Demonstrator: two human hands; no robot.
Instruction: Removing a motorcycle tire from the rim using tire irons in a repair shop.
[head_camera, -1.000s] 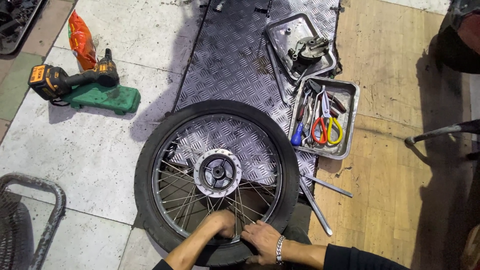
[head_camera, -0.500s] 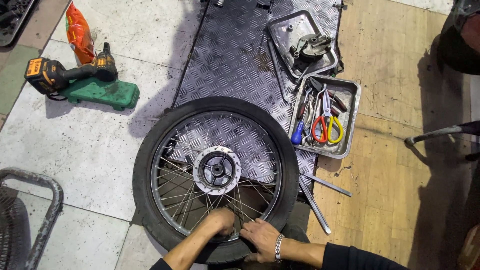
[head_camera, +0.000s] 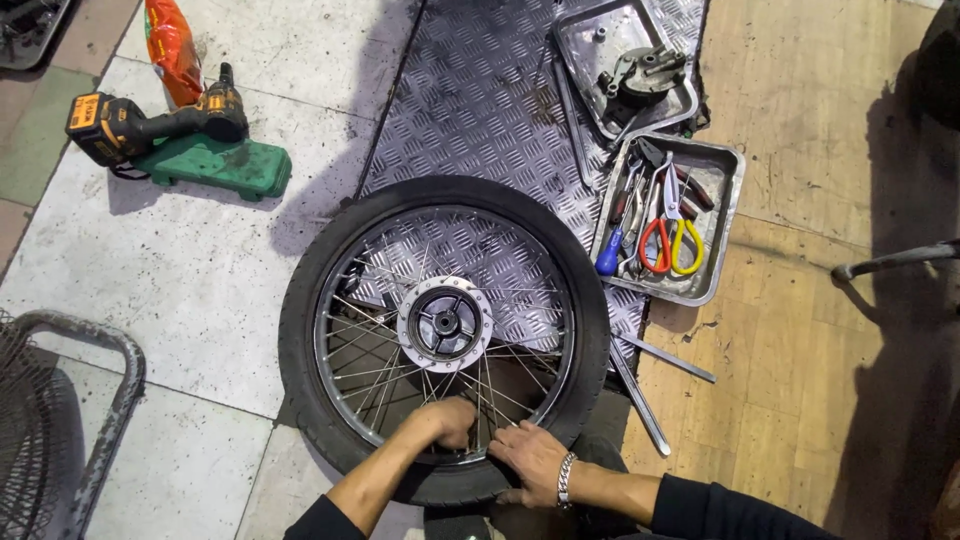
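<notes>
A spoked motorcycle wheel with a black tyre (head_camera: 300, 340) lies flat on the floor, its silver hub (head_camera: 444, 323) in the middle. My left hand (head_camera: 443, 420) is curled among the spokes at the near rim, fingers closed around something I cannot make out. My right hand (head_camera: 528, 458), with a metal bracelet at the wrist, rests spread on the near rim and tyre beside the left hand.
A metal tray (head_camera: 722, 232) of pliers and screwdrivers sits right of the wheel, a second tray (head_camera: 585, 40) with a metal part behind it. Two long metal bars (head_camera: 640, 400) lie by the tyre. A cordless impact driver (head_camera: 140, 125) on a green case sits far left.
The view has drifted slightly. Both hands stay at the near rim, the left one shifting a little among the spokes.
</notes>
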